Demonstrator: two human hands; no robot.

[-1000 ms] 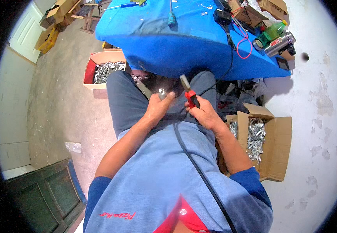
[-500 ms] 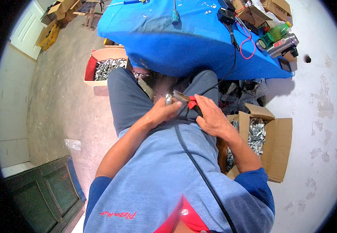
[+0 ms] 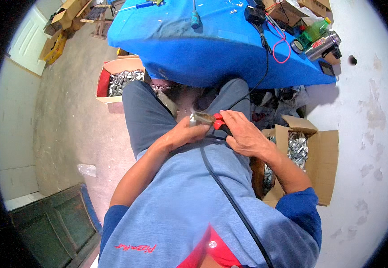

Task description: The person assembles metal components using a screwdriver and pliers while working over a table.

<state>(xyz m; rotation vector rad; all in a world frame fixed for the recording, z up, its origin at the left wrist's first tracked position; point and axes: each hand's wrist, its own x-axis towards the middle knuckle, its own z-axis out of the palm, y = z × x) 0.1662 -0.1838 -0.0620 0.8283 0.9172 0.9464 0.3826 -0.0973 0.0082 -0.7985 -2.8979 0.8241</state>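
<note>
In front of your blue shirt [image 3: 185, 187], your left hand [image 3: 182, 134] pinches a small metal piece [image 3: 193, 119]; your right hand [image 3: 245, 136] is curled around a red-handled tool [image 3: 219, 121], its metal end overlapping that piece. I cannot tell whether they touch. Beyond the blue-covered table's [image 3: 189, 56] near edge sit 2 cables, a black cable [image 3: 265, 42] and a pink cable [image 3: 279, 54].

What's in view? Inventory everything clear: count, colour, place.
Pliers: 1, red-handled, centre
Metal piece: 1, silver, centre
Covered table: 1, blue, ahead
Screwdrivers: 2, blue and teal, on table
Bottle: 1, green, table's right
Flask: 1, silver, beside bottle
Parts box: 1, red inside, left
Parts carton: at least 1, brown, right
Crate: 1, yellow, upper left
Panelled board: 1, green, lower left
Cable: 1, black, across shirt
Left hand: 1, holding metal piece
Right hand: 1, holding pliers
</note>
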